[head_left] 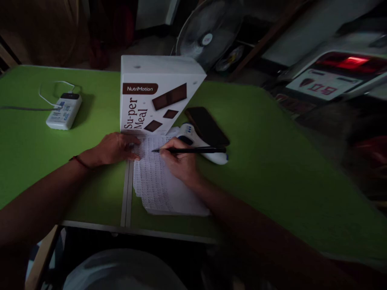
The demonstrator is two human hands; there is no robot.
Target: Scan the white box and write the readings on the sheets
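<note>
My right hand (183, 164) grips a black pen (201, 150), its tip pointing left at a stack of paper sheets (155, 183). Rows of small handwriting cover the left part of the top sheet. My left hand (114, 149) rests at the upper left edge of the stack, thumb and index finger apart and touching the paper. Just behind the sheets stands a white NutriMotion box (142, 76). Beyond my right hand lies a white handheld device that looks like an infrared thermometer (215, 156), partly hidden by the hand and pen. Beside it is a dark phone (208, 125).
The green table (272, 161) has a metal seam left of the paper. A white power strip (64, 112) with cables sits at the far left. Behind the table stands a fan (207, 39). At the right is a blurred machine with a red lit display (353, 61).
</note>
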